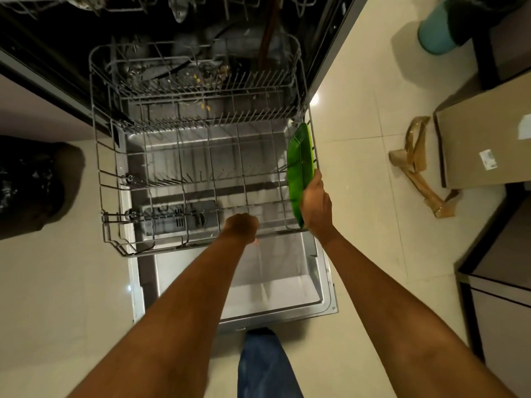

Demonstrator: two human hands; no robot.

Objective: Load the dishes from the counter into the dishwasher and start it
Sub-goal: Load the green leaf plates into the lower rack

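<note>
The dishwasher's grey wire lower rack (109,196) is pulled out over the open door (275,285). A green plate (300,162) stands on edge against the rack's right wall. My right hand (316,202) grips the plate's near end. My left hand (241,226) is curled at the rack's front rim; whether it holds the wire is hidden. Apart from the plate, the rack holds no dishes.
A black rubbish bag (26,185) sits on the floor at left. A cardboard box (485,142) and a tan strap (416,165) lie at right, a cabinet (500,291) nearer. A teal bin (436,33) stands far right. My leg (264,366) is below the door.
</note>
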